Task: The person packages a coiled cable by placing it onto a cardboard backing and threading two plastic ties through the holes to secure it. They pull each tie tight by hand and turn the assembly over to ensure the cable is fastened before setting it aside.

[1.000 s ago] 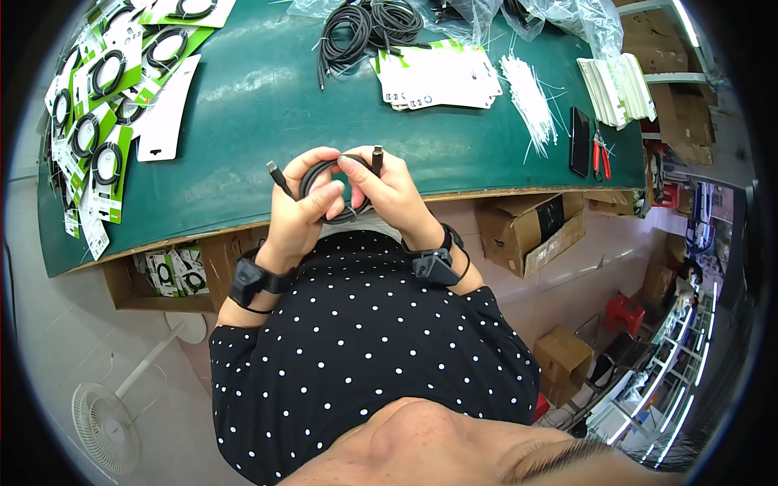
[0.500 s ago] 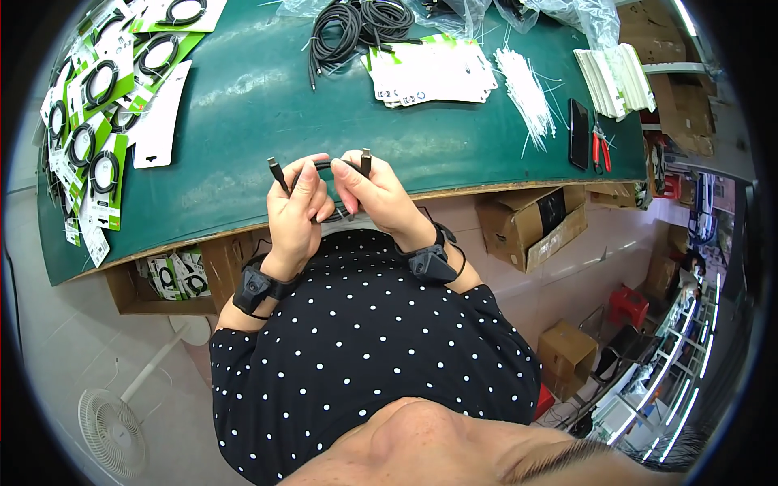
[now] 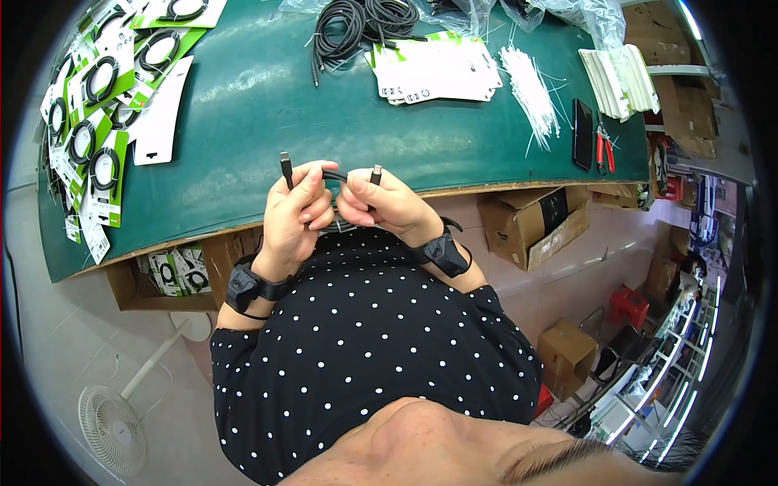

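Grips: both closed on the cable; the left grip and the right grip each pinch it, thumb against fingers.
Cable: above the near edge of the surface, crossing the gap between the grips in a short bend; much of it is hidden by the fingers.
Plugs: the left plug and right plug poke up past the fingers, metal tips bare.
Weight: probably light.
Stiffness: bendy but likely springy, so loose turns may open.
Jacket: looks matte, unlikely to slip; the best place to pinch.
Tips: likely the fragile part; better held by their black bodies.
Beyond: bundled cables, cards, ties.
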Motion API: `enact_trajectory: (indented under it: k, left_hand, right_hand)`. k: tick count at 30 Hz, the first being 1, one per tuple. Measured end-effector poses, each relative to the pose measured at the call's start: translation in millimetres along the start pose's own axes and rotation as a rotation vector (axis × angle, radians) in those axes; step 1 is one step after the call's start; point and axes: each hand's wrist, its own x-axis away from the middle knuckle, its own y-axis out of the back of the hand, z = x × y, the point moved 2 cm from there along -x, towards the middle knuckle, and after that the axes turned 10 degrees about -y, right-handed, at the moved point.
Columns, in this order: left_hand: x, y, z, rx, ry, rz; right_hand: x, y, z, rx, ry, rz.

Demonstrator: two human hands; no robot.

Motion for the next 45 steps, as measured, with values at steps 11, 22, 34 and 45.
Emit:
enact_trajectory:
  k: [11,22,34,45]
  left_hand:
    - [-12,-41,-14,0.121,0.027,-0.222]
    - [-12,-26,4,-0.417,-0.110,0.057]
    - [-13,-19,10,-0.346,0.152,0.016]
    - [-29,-38,10,-0.553,0.482,0.077]
  right_hand:
    - [6,-3,18,-0.071,0.034,-0.212]
    - [12,0,19,-0.033,-0.003,-0.274]
    - [42,0,29,0.182,0.022,-0.547]
    - [85,-5,64,1.580,0.458,-0.181]
